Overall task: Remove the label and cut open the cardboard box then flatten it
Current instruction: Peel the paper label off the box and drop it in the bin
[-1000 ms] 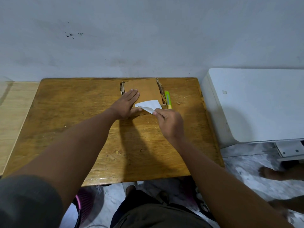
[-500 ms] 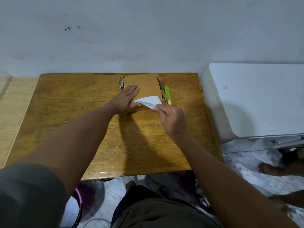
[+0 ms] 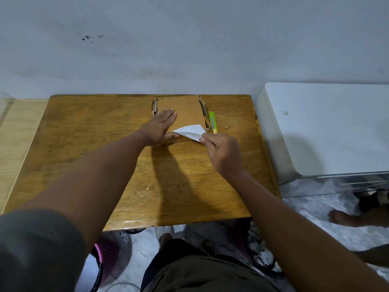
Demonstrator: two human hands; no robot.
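Soft, even, slightly dim light, cool on the wall (image 3: pixel 189 39). Forearm shadows fall dark on the wooden table (image 3: pixel 84 127), stretching toward six o'clock. A thin glare streak shines on the table's near edge. Wide-angle bending curves the borders; the sleeve (image 3: pixel 31 249) at seven o'clock is blurred, and so is the floor at four o'clock.

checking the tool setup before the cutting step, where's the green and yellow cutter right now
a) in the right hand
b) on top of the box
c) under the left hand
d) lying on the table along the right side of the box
d: the cutter lies on the table against the right side of the cardboard box, while the right hand pinches the white label and the left hand presses flat on the box.
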